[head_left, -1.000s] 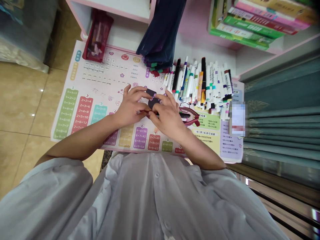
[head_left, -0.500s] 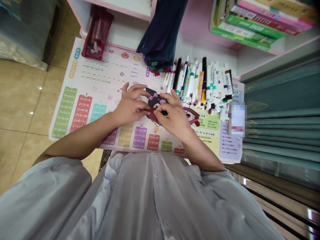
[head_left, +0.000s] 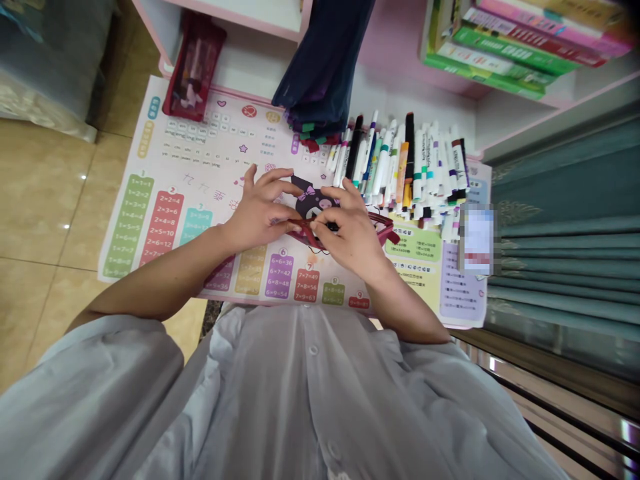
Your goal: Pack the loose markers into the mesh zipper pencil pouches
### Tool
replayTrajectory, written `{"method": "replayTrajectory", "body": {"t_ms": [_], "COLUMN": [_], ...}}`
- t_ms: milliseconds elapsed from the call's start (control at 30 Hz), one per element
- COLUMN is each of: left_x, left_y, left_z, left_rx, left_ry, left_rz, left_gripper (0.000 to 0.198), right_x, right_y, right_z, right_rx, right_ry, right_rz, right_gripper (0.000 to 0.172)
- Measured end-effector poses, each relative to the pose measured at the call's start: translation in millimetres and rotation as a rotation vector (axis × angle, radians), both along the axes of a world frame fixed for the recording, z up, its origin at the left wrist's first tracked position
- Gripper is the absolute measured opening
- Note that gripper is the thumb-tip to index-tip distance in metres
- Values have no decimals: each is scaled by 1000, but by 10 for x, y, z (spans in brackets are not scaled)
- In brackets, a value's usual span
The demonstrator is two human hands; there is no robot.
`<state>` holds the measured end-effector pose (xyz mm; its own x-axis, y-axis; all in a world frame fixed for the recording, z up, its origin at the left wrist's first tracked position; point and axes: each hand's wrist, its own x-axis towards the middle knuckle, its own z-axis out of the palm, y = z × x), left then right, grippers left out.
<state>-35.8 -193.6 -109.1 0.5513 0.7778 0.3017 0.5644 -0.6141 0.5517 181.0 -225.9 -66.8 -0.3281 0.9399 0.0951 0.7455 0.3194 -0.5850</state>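
A dark red zip pouch (head_left: 386, 230) lies across the desk mat in front of me, its long opening facing up. My left hand (head_left: 264, 210) pinches the pouch's left end between thumb and index finger, the other fingers spread above it. Close beside it, my right hand (head_left: 350, 230) has thumb and index finger closed at the pouch's edge, near the zip. Whether the zip pull is between those fingers is too small to tell. The right hand covers the middle of the pouch. Behind both hands, a dark cartoon figure (head_left: 309, 197) is printed on the mat.
Many markers (head_left: 400, 163) lie in a pile beyond my right hand. A dark blue mesh bag (head_left: 325, 67) leans behind them. Another red pouch (head_left: 194, 70) sits at the back left of the printed mat (head_left: 185, 163). Books (head_left: 505, 53) are stacked on the right shelf.
The pouch's right end has shifted slightly left and up, and its sides look closer together there. Both hands stay almost in place.
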Motion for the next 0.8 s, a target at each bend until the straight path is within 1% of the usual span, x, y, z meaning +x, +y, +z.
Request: {"method": "replayTrajectory", "body": {"t_ms": [233,467,800], "left_x": [8,17,34], "left_y": [-4,15,4], "left_z": [18,-12,21], "left_rx": [-31,29,-36], "left_ry": [34,-10,1], "left_rz": [10,18,66], "left_gripper": [38,26,24], "right_x": [28,57,79], "right_y": [-3,2,-5], "right_z": [0,4,17], "right_rx": [-3,3,-10], "right_ry": [4,-1,-4], "right_rz": [18,14,12], "right_gripper": [20,19,20]}}
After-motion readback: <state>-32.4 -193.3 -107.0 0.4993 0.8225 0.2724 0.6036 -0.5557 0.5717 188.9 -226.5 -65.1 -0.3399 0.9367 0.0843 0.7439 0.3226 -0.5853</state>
